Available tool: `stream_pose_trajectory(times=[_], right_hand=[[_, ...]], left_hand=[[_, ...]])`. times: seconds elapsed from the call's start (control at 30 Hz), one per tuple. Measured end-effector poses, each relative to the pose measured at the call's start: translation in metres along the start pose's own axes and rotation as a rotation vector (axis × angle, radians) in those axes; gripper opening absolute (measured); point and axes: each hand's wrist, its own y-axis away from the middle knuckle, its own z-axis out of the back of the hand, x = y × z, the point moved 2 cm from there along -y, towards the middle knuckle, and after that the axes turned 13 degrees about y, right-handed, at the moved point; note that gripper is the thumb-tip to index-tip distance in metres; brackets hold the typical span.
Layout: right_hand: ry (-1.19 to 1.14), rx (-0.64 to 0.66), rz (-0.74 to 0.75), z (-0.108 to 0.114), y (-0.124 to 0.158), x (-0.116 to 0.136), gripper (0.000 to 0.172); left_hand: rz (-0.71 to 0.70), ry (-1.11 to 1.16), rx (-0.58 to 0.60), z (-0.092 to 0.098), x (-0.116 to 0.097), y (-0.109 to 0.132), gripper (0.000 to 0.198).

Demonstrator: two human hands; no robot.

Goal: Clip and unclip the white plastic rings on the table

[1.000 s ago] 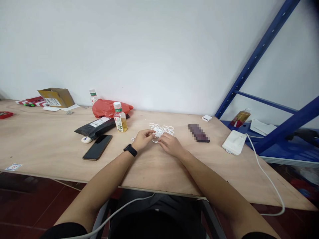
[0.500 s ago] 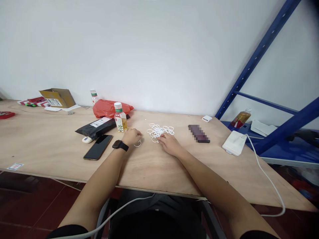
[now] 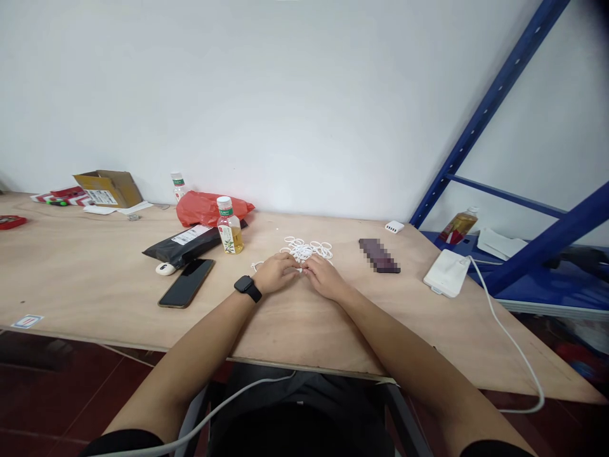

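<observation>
A loose pile of thin white rings (image 3: pixel 304 251) lies on the wooden table in front of me. My left hand (image 3: pixel 276 273), with a black watch on its wrist, has its fingers drawn together at the pile's near edge. Close beside it, my right hand (image 3: pixel 323 275) is closed too, and the fingertips of both hands nearly meet. A bit of a white ring (image 3: pixel 300 270) shows between them, mostly hidden by the fingers. One separate ring (image 3: pixel 254 266) lies just left of my left hand, partly covered by it.
Left of my hands are a drink bottle (image 3: pixel 230 228), a black parcel (image 3: pixel 183 244), a phone (image 3: pixel 186 283), a white case (image 3: pixel 165 269) and a red bag (image 3: pixel 209 208). To the right lie a pixelated dark object (image 3: pixel 379 256) and a white power bank (image 3: pixel 447 273) with a cable.
My left hand has moved right, from the separate ring to the near edge of the pile, where its fingertips meet my right hand's. The right hand has barely shifted.
</observation>
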Motion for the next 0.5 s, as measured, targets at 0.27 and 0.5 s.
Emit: stream_pose_trajectory(times=[0.27,0.5], right_hand=[[-0.125,-0.058,-0.116,0.0014,0.0022,0.002,0.015],[-0.171,-0.148,-0.199,-0.0039,0.0031,0.0024,0.017]], left_hand=[[0.125,-0.008,-0.03,-0.0009,-0.0067,-0.0006,0.024],[0.141,0.006,-0.039,-0.0066,-0.0073,-0.0009,0.022]])
